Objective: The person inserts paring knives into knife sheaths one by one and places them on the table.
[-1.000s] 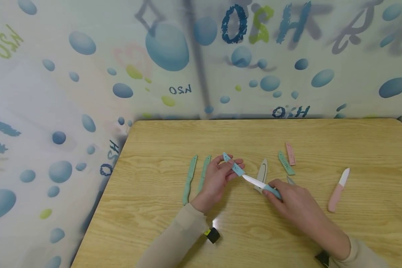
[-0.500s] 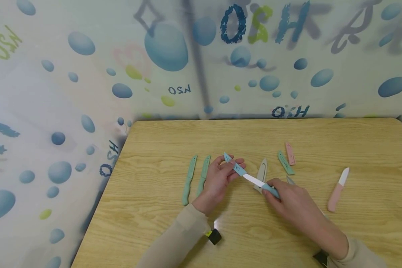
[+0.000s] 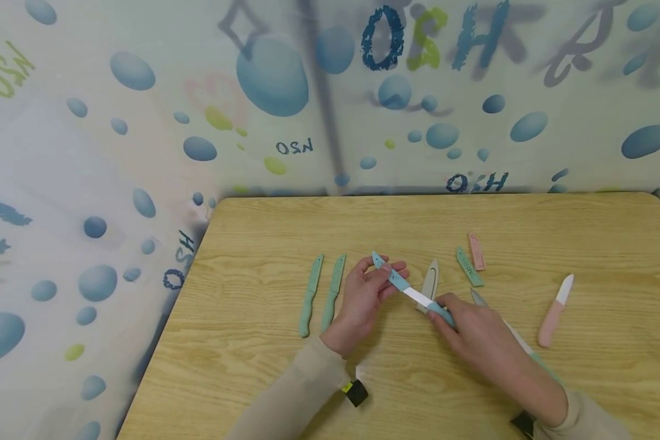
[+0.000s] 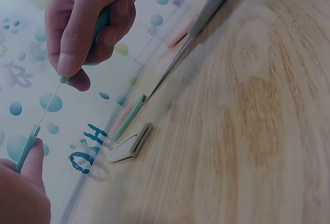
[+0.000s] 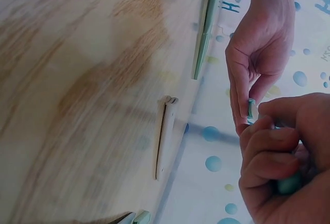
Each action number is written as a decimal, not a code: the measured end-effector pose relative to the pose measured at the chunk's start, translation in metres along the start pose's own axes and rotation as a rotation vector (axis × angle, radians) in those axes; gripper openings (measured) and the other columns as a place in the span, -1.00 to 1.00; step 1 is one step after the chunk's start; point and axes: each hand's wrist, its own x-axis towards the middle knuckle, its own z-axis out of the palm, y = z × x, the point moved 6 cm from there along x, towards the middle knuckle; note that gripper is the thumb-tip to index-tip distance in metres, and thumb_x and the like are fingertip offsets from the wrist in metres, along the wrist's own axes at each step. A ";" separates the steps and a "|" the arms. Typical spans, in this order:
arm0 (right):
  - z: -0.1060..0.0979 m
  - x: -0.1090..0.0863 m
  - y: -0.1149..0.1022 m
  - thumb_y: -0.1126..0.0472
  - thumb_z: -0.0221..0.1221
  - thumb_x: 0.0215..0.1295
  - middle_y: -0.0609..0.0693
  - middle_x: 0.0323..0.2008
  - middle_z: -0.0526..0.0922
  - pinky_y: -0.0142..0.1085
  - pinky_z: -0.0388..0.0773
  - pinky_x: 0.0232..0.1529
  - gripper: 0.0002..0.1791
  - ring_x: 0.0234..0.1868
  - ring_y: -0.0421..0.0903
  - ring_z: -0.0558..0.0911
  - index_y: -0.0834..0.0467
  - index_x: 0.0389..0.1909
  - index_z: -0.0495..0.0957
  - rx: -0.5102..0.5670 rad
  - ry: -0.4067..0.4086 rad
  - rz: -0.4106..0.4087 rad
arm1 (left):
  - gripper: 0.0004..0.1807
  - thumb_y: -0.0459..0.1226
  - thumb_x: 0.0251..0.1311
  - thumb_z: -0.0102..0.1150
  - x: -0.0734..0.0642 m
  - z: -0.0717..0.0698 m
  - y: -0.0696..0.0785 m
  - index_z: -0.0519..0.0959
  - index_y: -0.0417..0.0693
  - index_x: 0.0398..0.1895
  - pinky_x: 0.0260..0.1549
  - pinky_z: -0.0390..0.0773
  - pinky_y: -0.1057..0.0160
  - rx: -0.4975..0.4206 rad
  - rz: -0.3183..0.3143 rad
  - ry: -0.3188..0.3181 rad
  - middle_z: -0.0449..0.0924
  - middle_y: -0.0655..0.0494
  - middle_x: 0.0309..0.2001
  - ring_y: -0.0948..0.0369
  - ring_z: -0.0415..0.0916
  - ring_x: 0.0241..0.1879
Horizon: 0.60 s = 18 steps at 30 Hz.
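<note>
My left hand (image 3: 360, 299) pinches a light blue blade sheath (image 3: 399, 281) between thumb and fingers above the table. In my right hand (image 3: 481, 330) I grip the blue handle of a small knife (image 3: 419, 297). Its white blade is partly inside the sheath, with a short stretch showing between the two hands. The left wrist view shows that bare blade (image 4: 50, 103) edge-on, in line with the sheath (image 4: 28, 147). In the right wrist view my curled fingers (image 5: 268, 147) hide most of the handle.
Two green sheathed knives (image 3: 311, 296) lie left on the wooden table. A beige sheath (image 3: 431, 278), a green sheath (image 3: 469, 267) and a pink sheath (image 3: 476, 252) lie beyond my hands. A larger bare knife (image 3: 519, 337) lies under my right forearm, a pink-handled bare knife (image 3: 555, 313) farther right.
The blade has slid deeper into the blue sheath, and less of it shows. Both hands have drawn closer together. More of the second green knife and the larger knife is uncovered.
</note>
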 end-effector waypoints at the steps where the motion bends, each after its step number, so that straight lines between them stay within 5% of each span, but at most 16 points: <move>1: 0.000 0.000 0.000 0.18 0.32 0.43 -0.22 -0.61 0.34 -0.39 0.18 -0.70 -0.82 -0.66 -0.30 0.22 0.19 -0.09 0.63 -0.002 -0.001 -0.001 | -0.72 -0.42 0.56 -0.01 0.000 0.001 0.000 0.32 -0.43 0.20 0.06 0.69 0.19 0.002 0.004 0.000 0.64 -0.35 0.12 -0.01 0.71 0.05; 18: 0.002 0.001 -0.003 0.19 0.30 0.45 -0.22 -0.63 0.30 -0.39 0.19 -0.71 -0.84 -0.69 -0.31 0.22 0.20 -0.13 0.57 -0.019 -0.002 -0.007 | -0.68 -0.41 0.57 0.00 -0.003 0.005 -0.002 0.30 -0.45 0.22 0.11 0.66 0.15 0.029 0.024 -0.012 0.65 -0.35 0.11 -0.04 0.69 0.09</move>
